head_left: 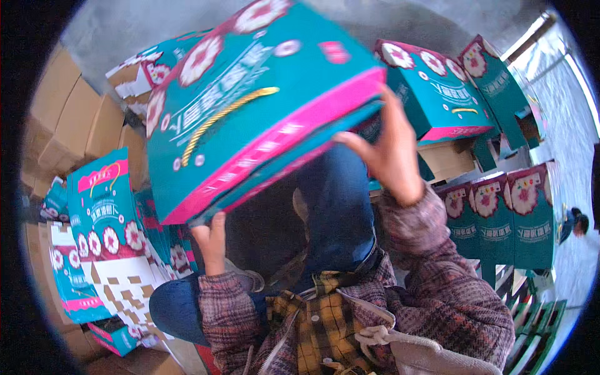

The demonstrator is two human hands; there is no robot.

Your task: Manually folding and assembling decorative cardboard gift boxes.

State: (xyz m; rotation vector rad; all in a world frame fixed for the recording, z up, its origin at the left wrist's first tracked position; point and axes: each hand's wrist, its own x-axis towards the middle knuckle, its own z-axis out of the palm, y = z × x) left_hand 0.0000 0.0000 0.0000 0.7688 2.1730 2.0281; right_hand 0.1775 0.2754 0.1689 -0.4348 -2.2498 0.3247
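Observation:
A large teal gift box (269, 81) with a pink band, printed white-and-maroon rounds and a yellow rope handle (219, 125) is held tilted above my lap. At its near left corner my left hand (211, 244) grips the edge, its fingers partly hidden behind the box. The right corner sits between the thumb and fingers of my right hand (394, 153). Along the side facing me, a dark gap runs between the pink band and a lower flap. The box's underside is hidden.
Brown cartons (72, 119) are stacked at the left. Flattened teal box sheets (103, 206) with white flaps lie nearer. To the right stand another teal box (450, 87) and a row of them (494, 219). A green slatted pallet (537, 337) and a distant person (574, 225) appear at far right.

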